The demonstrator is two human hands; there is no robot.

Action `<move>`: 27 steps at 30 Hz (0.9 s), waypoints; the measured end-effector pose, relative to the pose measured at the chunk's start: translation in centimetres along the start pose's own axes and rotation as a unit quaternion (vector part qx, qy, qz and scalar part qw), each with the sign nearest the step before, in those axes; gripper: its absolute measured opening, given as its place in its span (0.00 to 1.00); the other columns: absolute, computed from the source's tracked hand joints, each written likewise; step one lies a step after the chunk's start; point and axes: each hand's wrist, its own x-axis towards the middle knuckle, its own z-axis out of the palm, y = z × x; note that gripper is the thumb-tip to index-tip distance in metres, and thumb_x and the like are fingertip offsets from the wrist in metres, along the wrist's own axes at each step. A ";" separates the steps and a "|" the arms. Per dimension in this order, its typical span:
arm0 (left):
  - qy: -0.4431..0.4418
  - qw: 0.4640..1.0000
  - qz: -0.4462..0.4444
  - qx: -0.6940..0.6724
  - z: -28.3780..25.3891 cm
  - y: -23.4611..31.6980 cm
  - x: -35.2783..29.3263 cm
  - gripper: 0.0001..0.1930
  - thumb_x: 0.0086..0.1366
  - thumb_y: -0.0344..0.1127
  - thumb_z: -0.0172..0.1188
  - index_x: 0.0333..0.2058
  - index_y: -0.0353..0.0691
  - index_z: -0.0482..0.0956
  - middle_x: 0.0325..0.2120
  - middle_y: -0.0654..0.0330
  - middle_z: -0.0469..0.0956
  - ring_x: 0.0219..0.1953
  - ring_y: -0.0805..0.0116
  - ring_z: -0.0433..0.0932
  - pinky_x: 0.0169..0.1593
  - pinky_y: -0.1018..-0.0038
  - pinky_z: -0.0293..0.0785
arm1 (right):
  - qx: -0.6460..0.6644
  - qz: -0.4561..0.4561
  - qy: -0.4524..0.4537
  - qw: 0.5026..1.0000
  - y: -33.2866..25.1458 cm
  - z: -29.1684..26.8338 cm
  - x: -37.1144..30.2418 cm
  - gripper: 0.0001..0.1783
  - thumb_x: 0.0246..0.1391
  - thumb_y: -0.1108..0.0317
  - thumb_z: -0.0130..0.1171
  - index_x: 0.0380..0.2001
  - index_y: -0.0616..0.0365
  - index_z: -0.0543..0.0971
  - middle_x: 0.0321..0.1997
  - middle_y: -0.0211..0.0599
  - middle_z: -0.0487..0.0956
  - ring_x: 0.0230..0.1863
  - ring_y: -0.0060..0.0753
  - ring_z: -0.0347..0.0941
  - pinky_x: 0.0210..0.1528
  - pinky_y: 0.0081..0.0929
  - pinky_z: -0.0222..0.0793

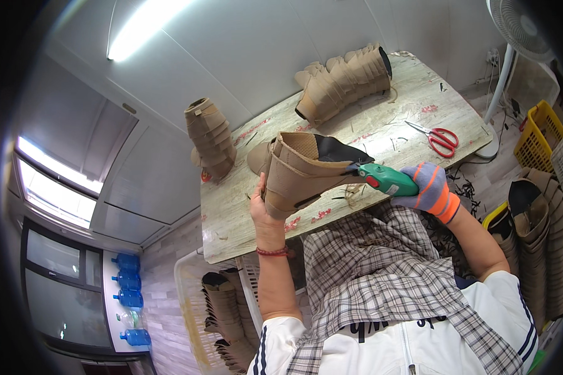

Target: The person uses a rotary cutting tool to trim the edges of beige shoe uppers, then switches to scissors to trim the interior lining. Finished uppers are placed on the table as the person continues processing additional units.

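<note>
My bare left hand [264, 209] is closed on the side of a tan boot upper [297, 178] with a black lining, held tilted above the table. My right hand [430, 189], in a grey and orange glove, is wrapped round a green handheld electric cutter [391, 180] with a red button. The cutter's dark tip meets the right-hand edge of the upper; the exact contact is too small to make out. Beneath them, some thin trimmed strips [355, 195] hang or lie near the table's front edge. Red-handled scissors [442, 140] rest on the table to the right.
On the worktable [250, 234] lies a nested row of tan uppers [344, 87]; another stack [209, 137] stands at its left edge. A white crate [184, 281] holds more at lower left. Right are further uppers [547, 237], a yellow basket [535, 137] and a fan [519, 25].
</note>
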 end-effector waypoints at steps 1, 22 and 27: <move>0.028 0.999 0.016 0.012 0.5 -0.5 0.0 0.20 0.73 0.39 0.44 0.56 0.33 0.71 0.54 0.49 0.75 0.56 0.51 0.73 0.61 0.54 0.66 | 0.005 0.002 0.004 1.000 -0.1 0.0 0.0 0.26 0.29 0.46 0.77 0.28 0.52 0.82 0.19 0.36 0.76 0.21 0.45 0.73 0.28 0.36 0.70; 0.024 0.801 0.321 0.505 7.8 -3.7 -2.3 0.20 0.65 0.35 0.62 0.52 0.29 0.74 0.47 0.55 0.79 0.46 0.68 0.76 0.52 0.73 0.70 | 0.342 0.290 -0.024 0.894 -2.3 2.4 0.3 0.25 0.45 0.57 0.74 0.42 0.62 0.79 0.26 0.29 0.80 0.28 0.15 0.73 0.32 0.20 0.71; 0.136 0.481 0.190 0.845 11.3 1.9 1.5 0.20 0.59 0.43 0.65 0.34 0.24 0.80 0.34 0.42 0.81 0.37 0.56 0.80 0.43 0.67 0.72 | 0.300 0.313 0.032 0.901 0.0 1.5 -0.5 0.22 0.47 0.59 0.72 0.39 0.63 0.79 0.25 0.27 0.78 0.27 0.13 0.69 0.29 0.17 0.68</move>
